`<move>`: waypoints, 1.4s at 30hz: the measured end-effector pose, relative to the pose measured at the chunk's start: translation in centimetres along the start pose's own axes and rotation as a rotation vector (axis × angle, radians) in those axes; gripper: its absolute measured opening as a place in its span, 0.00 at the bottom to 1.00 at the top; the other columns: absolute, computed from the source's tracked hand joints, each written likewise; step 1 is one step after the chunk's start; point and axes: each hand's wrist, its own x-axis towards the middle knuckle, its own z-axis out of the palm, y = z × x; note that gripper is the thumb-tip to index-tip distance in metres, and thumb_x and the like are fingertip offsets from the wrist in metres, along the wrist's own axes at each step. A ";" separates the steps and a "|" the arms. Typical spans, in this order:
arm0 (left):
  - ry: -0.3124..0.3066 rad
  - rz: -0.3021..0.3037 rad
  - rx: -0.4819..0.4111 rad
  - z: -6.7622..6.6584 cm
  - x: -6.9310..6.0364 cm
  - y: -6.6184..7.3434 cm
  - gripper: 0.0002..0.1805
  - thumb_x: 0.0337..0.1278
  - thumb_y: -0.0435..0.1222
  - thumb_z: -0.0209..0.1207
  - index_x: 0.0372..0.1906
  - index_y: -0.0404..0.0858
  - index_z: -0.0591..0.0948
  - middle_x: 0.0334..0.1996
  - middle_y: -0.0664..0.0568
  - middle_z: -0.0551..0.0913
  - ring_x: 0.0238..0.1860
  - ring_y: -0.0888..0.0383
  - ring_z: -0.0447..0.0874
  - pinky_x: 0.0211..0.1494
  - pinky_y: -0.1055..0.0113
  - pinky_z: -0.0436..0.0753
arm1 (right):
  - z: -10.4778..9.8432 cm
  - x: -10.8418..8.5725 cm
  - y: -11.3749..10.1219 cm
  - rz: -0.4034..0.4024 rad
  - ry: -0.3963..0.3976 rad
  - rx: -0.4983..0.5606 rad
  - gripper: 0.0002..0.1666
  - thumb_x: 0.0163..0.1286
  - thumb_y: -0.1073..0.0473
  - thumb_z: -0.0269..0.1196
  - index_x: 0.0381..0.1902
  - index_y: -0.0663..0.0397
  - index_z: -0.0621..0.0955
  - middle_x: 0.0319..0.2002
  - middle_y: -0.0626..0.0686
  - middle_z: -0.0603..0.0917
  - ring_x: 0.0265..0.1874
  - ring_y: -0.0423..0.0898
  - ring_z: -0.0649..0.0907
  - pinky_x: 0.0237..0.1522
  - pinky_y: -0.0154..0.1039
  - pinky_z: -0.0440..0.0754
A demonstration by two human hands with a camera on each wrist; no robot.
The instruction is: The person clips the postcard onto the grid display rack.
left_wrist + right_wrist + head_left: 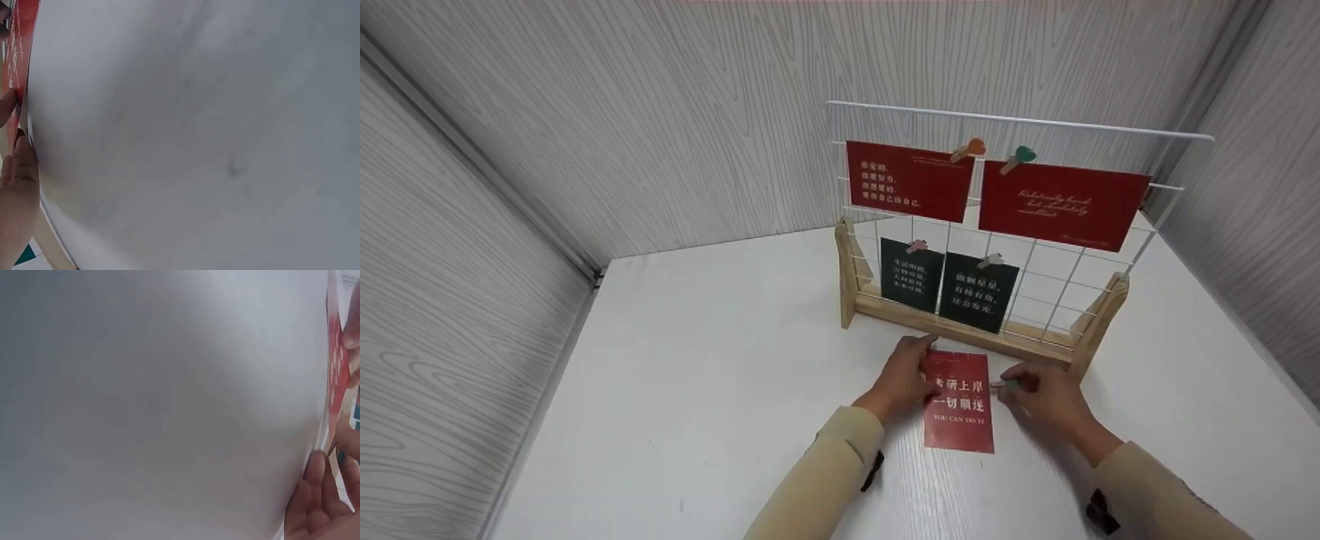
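A red card [958,435] with white lettering stands upright in front of the wooden rack base. My left hand [901,381] pinches its left edge, thumb on the printed face. Just off the card's right edge, my right hand [1048,397] pinches a small wooden clothespin [1005,385] with a bluish end. In the left wrist view the card [22,39] shows at the far left edge, with the left hand [18,191] below. The right wrist view catches the card [336,368] and the right hand [322,509] at its right border.
Behind the hands stands a white wire grid [1057,296] on a wooden stand [960,332]. Two red cards [907,180] hang high on it, two dark green cards [979,292] lower, all held by clothespins. White table [720,375] lies around, with panel walls behind.
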 end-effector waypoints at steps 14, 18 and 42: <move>0.114 -0.053 -0.284 -0.2 0.3 0.8 0.37 0.45 0.26 0.69 0.64 0.38 0.70 0.43 0.57 0.77 0.42 0.63 0.76 0.49 0.70 0.77 | -0.7 0.6 -0.3 -0.060 0.046 0.159 0.17 0.61 0.64 0.68 0.49 0.56 0.83 0.42 0.55 0.84 0.37 0.48 0.80 0.36 0.31 0.81; 0.125 -0.045 -0.343 -0.3 0.3 0.9 0.34 0.49 0.25 0.67 0.64 0.39 0.72 0.42 0.55 0.78 0.41 0.63 0.78 0.45 0.70 0.79 | -0.8 0.8 -0.6 -0.054 0.075 0.172 0.20 0.61 0.60 0.68 0.53 0.51 0.83 0.45 0.52 0.84 0.39 0.48 0.79 0.38 0.29 0.79; 0.201 0.123 -0.650 -1.0 1.3 3.1 0.27 0.51 0.23 0.63 0.60 0.35 0.77 0.37 0.47 0.84 0.37 0.58 0.85 0.38 0.67 0.84 | -2.2 1.6 -2.9 -0.162 0.288 0.528 0.16 0.61 0.64 0.67 0.47 0.61 0.83 0.42 0.54 0.85 0.40 0.41 0.83 0.41 0.32 0.82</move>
